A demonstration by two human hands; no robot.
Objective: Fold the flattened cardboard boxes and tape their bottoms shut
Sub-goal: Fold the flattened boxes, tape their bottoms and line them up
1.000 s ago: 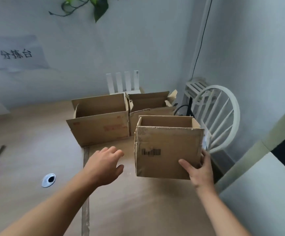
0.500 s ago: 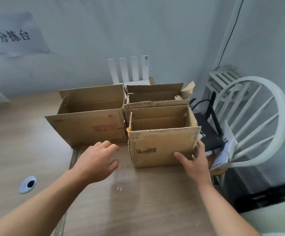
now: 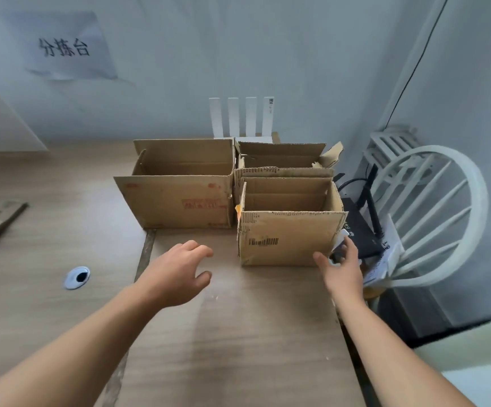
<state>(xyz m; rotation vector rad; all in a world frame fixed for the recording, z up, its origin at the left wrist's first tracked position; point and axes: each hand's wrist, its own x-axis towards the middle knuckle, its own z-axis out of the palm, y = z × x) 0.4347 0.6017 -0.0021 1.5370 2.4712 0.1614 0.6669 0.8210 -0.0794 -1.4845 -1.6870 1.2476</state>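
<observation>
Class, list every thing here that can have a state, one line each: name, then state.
barcode box: upright on table, top open
large box: upright, top open
rear box: top open, flaps raised
left hand: open, holding nothing
right hand: holds barcode box's right corner
white router: antennas upright

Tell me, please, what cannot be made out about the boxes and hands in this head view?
- Bottoms of the front box, large box and rear box: they face the table, so any tape is unseen.
- Rear box: its lower part is hidden behind the front box.
- Right hand: whether its grip closes on the front box's right wall is unclear, because the box's corner hides the contact.
- Barcode and red print: too blurred to read.
</observation>
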